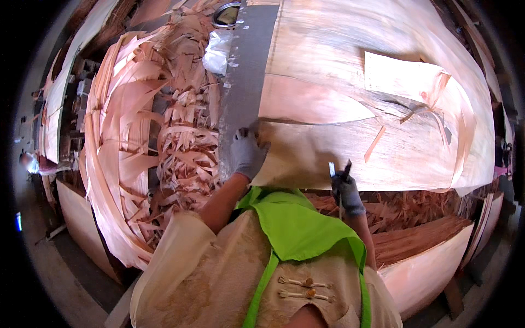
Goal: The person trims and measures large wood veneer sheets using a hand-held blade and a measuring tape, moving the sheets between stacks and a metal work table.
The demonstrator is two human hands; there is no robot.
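My left hand (249, 154), in a grey glove, rests at the left edge of a pale wood veneer sheet (306, 156), partly over the grey tabletop strip (247, 82). Its thumb stands apart from the fingers, and no object shows in it. My right hand (349, 195), also gloved, is closed around a small hand tool (345, 171) near the sheet's front edge. A bright metal piece and a dark tip stick up from the grip; the tool's exact kind is unclear. Behind the near sheet lies a pinkish, pointed veneer piece (311, 101).
Torn veneer strips (117, 142) and shavings (186, 147) heap up on the left. A white plastic bag (217, 52) and a round container (226, 15) lie far left of the sheets. A loose veneer piece (402, 76) lies on the right; a veneer stack (429, 257) stands near right.
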